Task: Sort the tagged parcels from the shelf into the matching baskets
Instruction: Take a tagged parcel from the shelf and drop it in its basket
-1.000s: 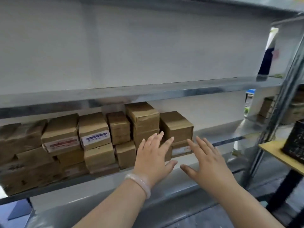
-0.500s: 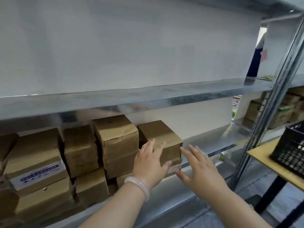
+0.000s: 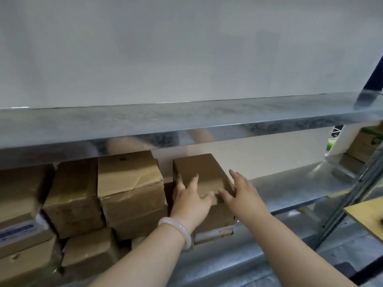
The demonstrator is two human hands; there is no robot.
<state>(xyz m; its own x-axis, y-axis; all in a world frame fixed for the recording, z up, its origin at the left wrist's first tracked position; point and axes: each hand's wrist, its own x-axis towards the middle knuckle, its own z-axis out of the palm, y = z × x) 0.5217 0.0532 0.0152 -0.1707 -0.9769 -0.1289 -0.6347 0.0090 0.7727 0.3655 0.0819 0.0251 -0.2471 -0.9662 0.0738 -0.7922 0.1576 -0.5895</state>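
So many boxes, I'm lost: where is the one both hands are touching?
Head view, centre-right: the cardboard box tops the rightmost stack on the lower metal shelf, right of a creased box, with the left hand and right hand on it.

Diffuse, slightly dim, no hard shadows. Sheen on shelf edge (image 3: 207,134) above left hand (image 3: 191,200); dark gaps between boxes (image 3: 128,183) left of it. Blurry overall, lines bowed toward frame edges.
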